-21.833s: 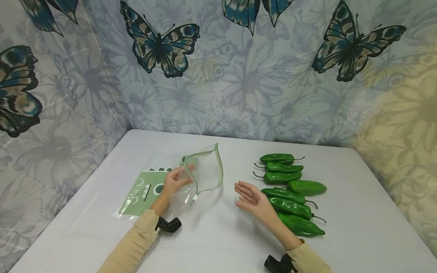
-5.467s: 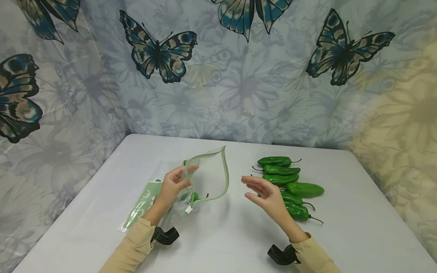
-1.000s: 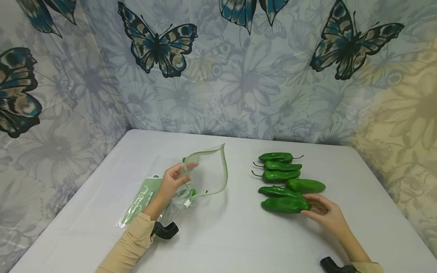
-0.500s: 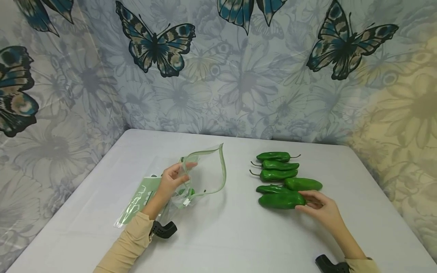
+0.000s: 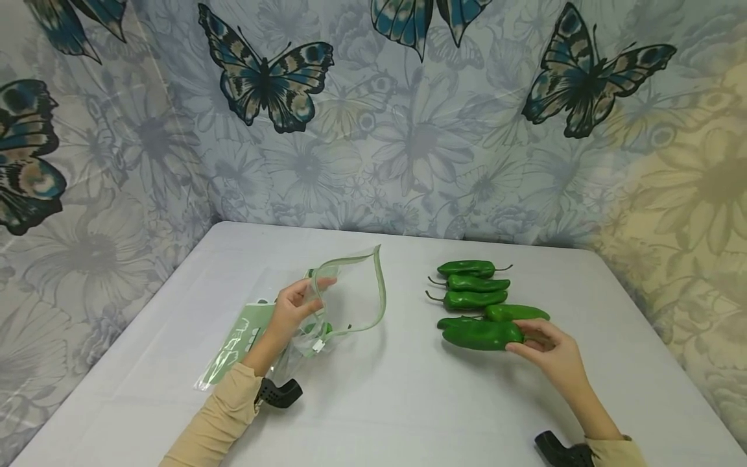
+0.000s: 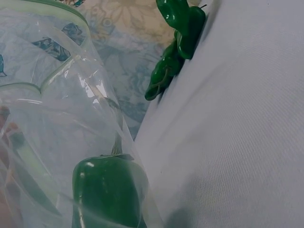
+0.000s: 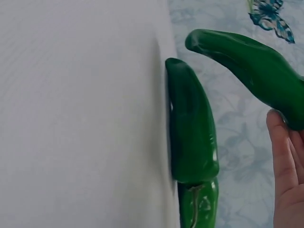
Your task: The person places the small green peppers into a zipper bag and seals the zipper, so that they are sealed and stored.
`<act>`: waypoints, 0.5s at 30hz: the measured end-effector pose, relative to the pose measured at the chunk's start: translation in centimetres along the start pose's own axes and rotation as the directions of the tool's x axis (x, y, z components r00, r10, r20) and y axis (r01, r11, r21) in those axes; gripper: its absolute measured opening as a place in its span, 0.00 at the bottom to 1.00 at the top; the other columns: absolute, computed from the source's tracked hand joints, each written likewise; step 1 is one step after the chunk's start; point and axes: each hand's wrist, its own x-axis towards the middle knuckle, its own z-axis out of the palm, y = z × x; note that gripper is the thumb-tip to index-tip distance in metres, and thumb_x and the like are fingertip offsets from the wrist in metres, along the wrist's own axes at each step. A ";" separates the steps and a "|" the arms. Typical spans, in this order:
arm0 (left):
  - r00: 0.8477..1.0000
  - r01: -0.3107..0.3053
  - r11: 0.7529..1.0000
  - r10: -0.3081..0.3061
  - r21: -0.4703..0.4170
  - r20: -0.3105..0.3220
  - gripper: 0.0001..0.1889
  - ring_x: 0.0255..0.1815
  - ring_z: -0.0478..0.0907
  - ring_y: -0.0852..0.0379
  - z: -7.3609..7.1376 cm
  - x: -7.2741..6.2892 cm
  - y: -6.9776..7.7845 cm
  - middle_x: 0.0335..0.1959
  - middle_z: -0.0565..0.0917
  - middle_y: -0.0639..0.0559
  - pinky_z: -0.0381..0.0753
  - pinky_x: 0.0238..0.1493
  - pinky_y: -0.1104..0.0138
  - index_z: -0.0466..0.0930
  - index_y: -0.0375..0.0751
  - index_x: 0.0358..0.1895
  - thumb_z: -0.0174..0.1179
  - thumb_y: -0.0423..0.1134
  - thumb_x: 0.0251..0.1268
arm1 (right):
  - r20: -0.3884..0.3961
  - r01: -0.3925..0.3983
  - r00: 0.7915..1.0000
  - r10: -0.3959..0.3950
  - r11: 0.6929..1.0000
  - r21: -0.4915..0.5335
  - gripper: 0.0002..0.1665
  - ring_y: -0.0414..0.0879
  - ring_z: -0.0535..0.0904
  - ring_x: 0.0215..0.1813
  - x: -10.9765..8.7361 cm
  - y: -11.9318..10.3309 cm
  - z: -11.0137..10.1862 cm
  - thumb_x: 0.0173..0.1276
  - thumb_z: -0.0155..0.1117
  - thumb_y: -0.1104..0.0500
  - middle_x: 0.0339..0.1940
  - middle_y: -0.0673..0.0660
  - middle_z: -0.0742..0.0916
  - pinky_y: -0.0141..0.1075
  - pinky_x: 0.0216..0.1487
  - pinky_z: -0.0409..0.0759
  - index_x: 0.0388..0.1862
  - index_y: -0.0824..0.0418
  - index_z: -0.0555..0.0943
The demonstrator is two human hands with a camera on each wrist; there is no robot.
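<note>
My left hand (image 5: 294,311) holds the side of a clear zip bag (image 5: 380,285) with a green rim, fingers at its mouth, which gapes toward the right. A green pepper (image 6: 107,190) lies inside it, stem toward the mouth, as the left wrist view shows. My right hand (image 5: 554,363) grips another green pepper (image 5: 481,335) by its stem end. In the right wrist view this pepper (image 7: 251,61) is raised off the table, its tip pointing away from the fingers. It partly covers a pepper (image 5: 452,322) lying behind it in the head view.
Behind the held pepper, several green peppers (image 5: 475,299) lie in a rough column on the white table (image 5: 397,402). A flat green-printed bag (image 5: 248,331) lies under my left forearm. Fabric with butterflies (image 5: 265,84) hangs behind the table.
A pepper now shows in the bag, and the row's frontmost pepper is gone from the table. My right hand has taken hold of another pepper and lifted it slightly; the left hand stays put.
</note>
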 end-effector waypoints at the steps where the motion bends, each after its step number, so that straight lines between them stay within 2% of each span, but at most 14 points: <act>1: 1.000 -0.001 1.000 0.001 -0.002 -0.001 0.26 0.58 0.67 0.50 0.0 0.0 0.0 0.50 0.77 0.48 0.62 0.57 0.61 0.70 0.21 0.50 0.61 0.41 0.57 | -0.002 0.007 1.000 -0.007 1.000 0.004 0.22 0.34 0.77 0.41 0.0 0.6 0.0 0.47 0.71 0.70 0.40 0.49 0.80 0.24 0.36 0.75 0.44 0.65 0.79; 4: 1.000 -0.001 1.000 0.001 -0.008 0.005 0.25 0.58 0.67 0.50 0.1 0.1 -0.1 0.50 0.77 0.48 0.62 0.57 0.61 0.71 0.22 0.50 0.61 0.41 0.57 | 0.000 0.005 1.000 -0.005 1.000 0.020 0.22 0.37 0.78 0.39 -0.1 2.2 0.1 0.47 0.72 0.68 0.40 0.51 0.81 0.26 0.36 0.76 0.43 0.58 0.80; 7: 1.000 -0.003 1.000 0.003 -0.006 0.010 0.24 0.57 0.67 0.50 0.2 0.1 -0.1 0.50 0.77 0.48 0.63 0.57 0.61 0.72 0.26 0.51 0.61 0.42 0.57 | 0.029 -0.014 1.000 0.012 0.998 0.055 0.21 0.37 0.79 0.38 0.1 2.3 0.2 0.47 0.72 0.68 0.39 0.51 0.82 0.27 0.35 0.76 0.43 0.58 0.81; 12: 1.000 -0.022 1.000 0.022 -0.004 0.006 0.24 0.57 0.68 0.50 0.1 0.2 -0.2 0.50 0.78 0.48 0.63 0.57 0.62 0.72 0.25 0.50 0.61 0.42 0.56 | 0.037 -0.046 0.998 0.043 0.996 0.075 0.19 0.35 0.77 0.38 0.8 -1.7 0.6 0.48 0.70 0.71 0.38 0.48 0.81 0.24 0.36 0.75 0.42 0.69 0.79; 15: 1.000 -0.023 1.000 0.023 -0.005 0.009 0.24 0.57 0.68 0.50 0.0 0.1 -0.3 0.50 0.78 0.48 0.62 0.57 0.62 0.72 0.25 0.51 0.61 0.41 0.57 | 0.033 -0.059 0.998 0.054 0.980 0.192 0.17 0.36 0.75 0.39 1.2 -3.5 0.9 0.50 0.65 0.76 0.38 0.46 0.80 0.23 0.36 0.74 0.42 0.71 0.78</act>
